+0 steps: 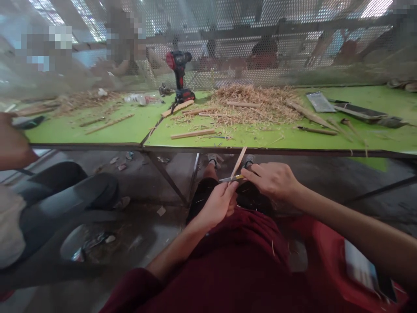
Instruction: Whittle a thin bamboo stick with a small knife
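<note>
Two hands busy: left hand (219, 203) pinches a thin wooden strip (239, 161) over the lap (202, 192), just off the worktop (127, 135), right hand (272, 179) grips a knife (237, 177) laid across it. Pinching that close to the blade (225, 179) probably stops wobble.

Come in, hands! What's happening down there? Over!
Left hand gripping wooden stick. Right hand holding knife across stick. Shavings heaped on table, away from both hands.
</note>
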`<state>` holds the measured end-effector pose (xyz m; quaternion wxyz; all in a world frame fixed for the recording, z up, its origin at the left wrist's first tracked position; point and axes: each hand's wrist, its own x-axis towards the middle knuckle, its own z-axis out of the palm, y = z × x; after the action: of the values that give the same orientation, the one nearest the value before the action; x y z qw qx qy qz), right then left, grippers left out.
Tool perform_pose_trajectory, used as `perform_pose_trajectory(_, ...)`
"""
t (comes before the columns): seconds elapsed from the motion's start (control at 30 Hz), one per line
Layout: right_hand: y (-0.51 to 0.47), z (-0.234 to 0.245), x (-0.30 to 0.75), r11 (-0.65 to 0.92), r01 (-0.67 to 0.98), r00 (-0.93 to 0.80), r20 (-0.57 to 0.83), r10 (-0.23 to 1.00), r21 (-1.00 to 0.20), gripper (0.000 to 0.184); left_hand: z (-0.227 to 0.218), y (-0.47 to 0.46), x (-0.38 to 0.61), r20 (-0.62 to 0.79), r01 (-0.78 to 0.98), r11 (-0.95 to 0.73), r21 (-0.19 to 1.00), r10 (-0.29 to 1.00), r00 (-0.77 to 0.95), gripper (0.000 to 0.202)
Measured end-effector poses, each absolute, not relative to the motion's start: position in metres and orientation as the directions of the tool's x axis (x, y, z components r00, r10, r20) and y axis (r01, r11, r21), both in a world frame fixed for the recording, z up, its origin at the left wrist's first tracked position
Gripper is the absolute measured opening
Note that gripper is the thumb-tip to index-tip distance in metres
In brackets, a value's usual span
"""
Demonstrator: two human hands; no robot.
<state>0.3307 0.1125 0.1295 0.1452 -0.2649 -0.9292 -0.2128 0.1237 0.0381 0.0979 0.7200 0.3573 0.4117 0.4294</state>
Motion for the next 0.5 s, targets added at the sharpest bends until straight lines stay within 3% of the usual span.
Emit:
perform_pose_trajectory(0.17, 0.119, 0.14, 0.336, 0.769, 0.441, -0.869, 0.435, 0.236, 0.463, 0.026, 0.106, 0.043, 0.125, -0.284, -0.299, 0.378, 0.876, 0.907, 0.312, 0.053)
perform_pose_trajectory(0.27, 0.118, 0.148, 0.331, 0.752, 0.436, -0.886, 0.384, 0.261, 0.495, 0.028, 0.112, 0.045, 0.125, -0.275, -0.296, 0.372, 0.88, 0.906, 0.322, 0.05)
perform_pose_trajectory(0.33, 0.126, 0.158, 0.334, 0.741, 0.476, -0.878, 0.309, 0.365, 0.474, 0.029, 0.112, 0.042, 0.124, -0.273, -0.297, 0.373, 0.879, 0.905, 0.327, 0.048)
perform_pose_trajectory(0.4, 0.148, 0.174, 0.353, 0.638, 0.638, -0.768, 0.296, 0.568, 0.431, 0.031, 0.108, 0.032, 0.119, -0.292, -0.29, 0.398, 0.87, 0.891, 0.347, 0.05)
perform_pose_trajectory(0.47, 0.18, 0.195, 0.387, 0.3, 0.894, -0.43, 0.446, 0.785, 0.333, 0.038, 0.1, 0.019, 0.113, -0.336, -0.267, 0.455, 0.85, 0.857, 0.391, 0.056)
perform_pose_trajectory(0.5, 0.195, 0.205, 0.406, 0.186, 0.952, -0.29, 0.522, 0.802, 0.242, 0.046, 0.096, 0.012, 0.109, -0.345, -0.273, 0.47, 0.839, 0.848, 0.402, 0.059)
